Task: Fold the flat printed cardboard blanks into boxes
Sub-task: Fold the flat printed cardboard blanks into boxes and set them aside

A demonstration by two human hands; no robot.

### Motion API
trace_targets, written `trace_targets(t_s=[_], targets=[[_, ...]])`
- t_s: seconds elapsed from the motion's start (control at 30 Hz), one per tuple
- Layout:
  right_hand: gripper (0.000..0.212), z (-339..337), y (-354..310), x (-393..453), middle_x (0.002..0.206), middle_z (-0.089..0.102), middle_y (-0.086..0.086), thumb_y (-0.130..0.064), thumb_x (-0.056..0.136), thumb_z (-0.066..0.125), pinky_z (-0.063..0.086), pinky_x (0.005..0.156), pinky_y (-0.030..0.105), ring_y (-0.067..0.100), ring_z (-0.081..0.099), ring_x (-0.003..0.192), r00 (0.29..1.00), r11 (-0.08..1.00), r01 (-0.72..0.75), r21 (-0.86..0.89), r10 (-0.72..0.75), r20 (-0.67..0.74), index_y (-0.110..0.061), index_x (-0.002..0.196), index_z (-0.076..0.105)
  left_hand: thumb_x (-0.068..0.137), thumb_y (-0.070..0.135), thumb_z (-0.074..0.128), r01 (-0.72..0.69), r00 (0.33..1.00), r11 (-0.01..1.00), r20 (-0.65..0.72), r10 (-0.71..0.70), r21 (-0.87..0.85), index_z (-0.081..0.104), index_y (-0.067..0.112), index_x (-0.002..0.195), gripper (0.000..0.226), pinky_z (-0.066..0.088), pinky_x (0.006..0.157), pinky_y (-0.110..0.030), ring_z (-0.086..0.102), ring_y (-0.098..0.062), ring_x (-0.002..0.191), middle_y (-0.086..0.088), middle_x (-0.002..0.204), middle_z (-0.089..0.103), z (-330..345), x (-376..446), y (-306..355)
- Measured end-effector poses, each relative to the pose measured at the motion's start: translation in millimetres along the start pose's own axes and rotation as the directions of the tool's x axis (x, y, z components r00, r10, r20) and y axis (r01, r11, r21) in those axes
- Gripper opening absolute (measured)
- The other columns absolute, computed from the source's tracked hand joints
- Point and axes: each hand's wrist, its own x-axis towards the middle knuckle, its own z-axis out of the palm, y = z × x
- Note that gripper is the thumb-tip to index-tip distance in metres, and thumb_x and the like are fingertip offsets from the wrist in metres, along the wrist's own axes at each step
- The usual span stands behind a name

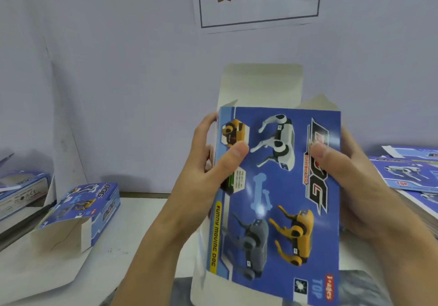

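1. Even, bluish, moderately bright light is cast over the scene.
2. A white glare spot is seen on the glossy blue box [277, 187].
3. Soft shadows are thrown beneath the folded box [80, 208].
4. Edges are bowed and slightly blurred.

Bare table [142, 213] between folded box [80, 208] and held box [275, 196].

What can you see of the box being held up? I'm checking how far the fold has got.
The box is glossy blue printed cardboard showing white, grey and yellow robot dogs and "FUNNY MOVING DOG". It is held upright above the table, partly opened out. Its plain white top flaps stand open, and a bottom flap hangs unfolded. The left hand grips its left edge and the right hand its right, thumbs on the front.
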Motion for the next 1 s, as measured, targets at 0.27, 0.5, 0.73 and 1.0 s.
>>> trace_targets(t_s=[0.27,0.5,0.73,1.0], targets=[[0.034,4.1,-7.3,-0.5,0.099,0.077,0.003,-0.027,0.078,0.067,0.06,0.059,0.031,0.022,0.076,0.075,0.995,0.997,0.082,0.006,-0.083,0.055,-0.037,0.111,0.069,0.074,0.062,0.069,-0.106,0.981,0.994,-0.162,0.109,0.031,0.046,0.051,0.137,0.068,0.06,0.085,-0.051,0.072,-0.033,0.099,-0.01,0.112,0.071,12.7,1.3,16.1],[0.048,2.9,2.4,8.4,0.12,0.071,0.0,-0.045,0.073,0.075,0.061,0.076,0.041,0.024,0.074,0.099,0.995,0.984,-0.019,-0.175,0.001,-0.098,-0.044,0.12,0.065,0.092,0.039,0.06,-0.112,0.99,0.991,-0.098,0.104,-0.074,0.062,0.036,0.122,0.03,0.06,0.081,-0.032,0.072,-0.016,0.105,0.008,0.111,0.074,10.8,1.7,13.1],[0.035,9.4,1.9,8.8,0.11,0.074,-0.001,-0.036,0.086,0.054,0.06,0.071,0.035,0.022,0.074,0.094,0.996,0.969,-0.089,-0.23,0.086,-0.022,-0.045,0.119,0.062,0.088,0.035,0.064,0.034,0.997,0.983,-0.058,-0.045,-0.183,0.063,0.041,0.119,0.032,0.061,0.084,-0.041,0.072,-0.02,0.106,0.005,0.115,0.074,10.9,0.4,14.0],[0.018,34.0,-14.9,9.1,0.087,0.071,0.004,-0.036,0.088,0.046,0.054,0.056,0.022,0.025,0.068,0.072,0.993,0.937,0.029,-0.349,-0.068,-0.098,-0.034,0.093,0.064,0.092,0.047,0.062,-0.044,0.984,0.985,-0.178,0.014,-0.166,0.057,0.03,0.117,0.031,0.058,0.06,-0.024,0.076,-0.014,0.083,0.007,0.094,0.076,19.1,-0.6,29.6]])
